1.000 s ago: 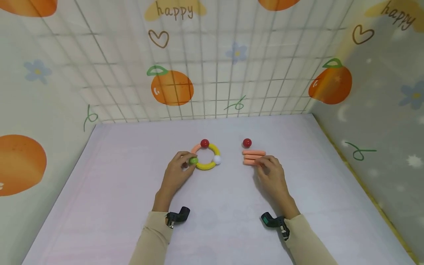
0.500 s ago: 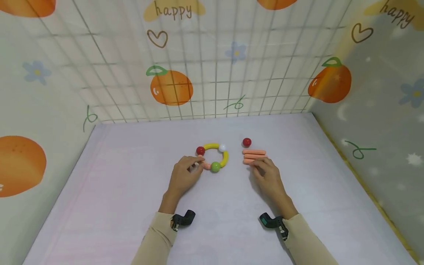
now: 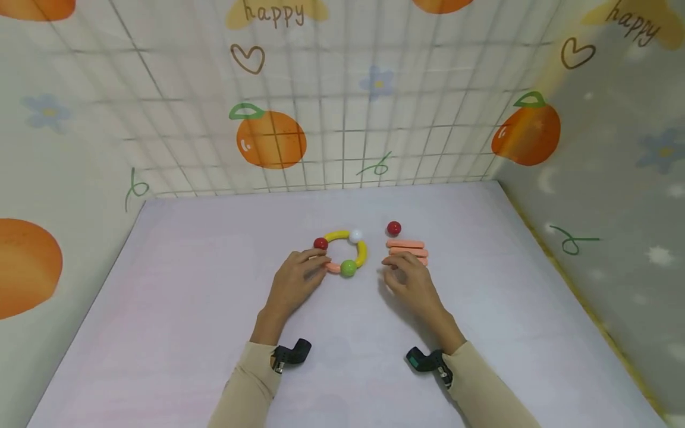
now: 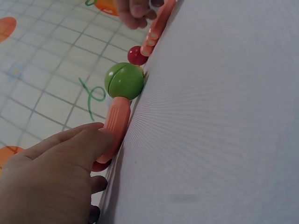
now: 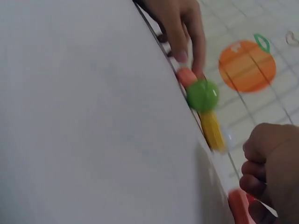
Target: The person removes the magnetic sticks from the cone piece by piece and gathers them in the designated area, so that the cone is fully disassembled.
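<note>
The left hand [image 3: 294, 279] pinches the grooved, curved salmon-pink bar [image 4: 117, 121] of a ring [image 3: 361, 254] on the pale counter [image 3: 187, 285]; since a second ago, its glossy green ball [image 3: 348, 268] has swung to the near side. The right hand [image 3: 412, 282], its grip narrow, loosely curled, has shifted left beside three straight salmon-pink rods [image 3: 412, 252], right of the ring.

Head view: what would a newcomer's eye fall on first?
Probably the ring of coloured balls and curved pieces on the table, its pink piece held by the left hand. Right of it lie a loose red ball and pink sticks, partly covered by the right hand. Printed oranges stand out on the wall behind.
</note>
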Available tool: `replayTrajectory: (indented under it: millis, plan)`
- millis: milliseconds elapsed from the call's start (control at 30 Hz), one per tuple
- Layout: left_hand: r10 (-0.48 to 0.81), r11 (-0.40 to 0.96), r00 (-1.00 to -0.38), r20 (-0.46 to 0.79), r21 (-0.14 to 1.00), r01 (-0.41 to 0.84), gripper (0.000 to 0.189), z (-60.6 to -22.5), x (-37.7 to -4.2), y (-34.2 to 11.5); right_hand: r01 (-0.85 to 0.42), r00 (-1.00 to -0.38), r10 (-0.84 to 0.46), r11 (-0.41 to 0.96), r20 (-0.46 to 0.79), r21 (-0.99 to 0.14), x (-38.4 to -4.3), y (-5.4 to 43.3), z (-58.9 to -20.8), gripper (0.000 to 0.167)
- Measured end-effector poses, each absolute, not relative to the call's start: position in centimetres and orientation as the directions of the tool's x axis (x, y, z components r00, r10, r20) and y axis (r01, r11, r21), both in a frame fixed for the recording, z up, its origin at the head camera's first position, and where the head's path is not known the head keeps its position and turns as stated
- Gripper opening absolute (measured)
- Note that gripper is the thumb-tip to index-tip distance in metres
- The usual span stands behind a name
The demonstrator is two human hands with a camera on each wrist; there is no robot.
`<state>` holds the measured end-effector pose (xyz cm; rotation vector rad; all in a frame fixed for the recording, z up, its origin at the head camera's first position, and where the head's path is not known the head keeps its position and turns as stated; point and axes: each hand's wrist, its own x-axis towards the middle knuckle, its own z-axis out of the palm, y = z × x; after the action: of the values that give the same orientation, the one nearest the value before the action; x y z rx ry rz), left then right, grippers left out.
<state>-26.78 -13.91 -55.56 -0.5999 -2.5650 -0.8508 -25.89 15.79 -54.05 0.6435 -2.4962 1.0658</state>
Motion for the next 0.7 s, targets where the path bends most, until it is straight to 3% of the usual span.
replayTrajectory:
  millis: [167,367,700]
  plan:
    - [0.225,0.71,-0.847,0.481,0.514,0.481,0.022,-55.7,-26.5,-14.4,-0.588,-0.805,-0.384,0.613,0.452,-0.527,-26.2,12.5,-53.5,0.02]
    - [0.112,0.689,-0.841,0.529,0.569,0.449,0.034,-55.7,-26.9,-14.3,-0.597,-0.795,-0.405,0.653,0.451,-0.465,-26.5,10.1,-53.2,0.023]
    - [0.172,0.726,-0.89,0.422,0.556,0.404,0.042,-55.5,-27.4,-14.4,-0.569,-0.809,-0.418,0.735,0.415,-0.369,-26.9,8.4,-53.4,0.038]
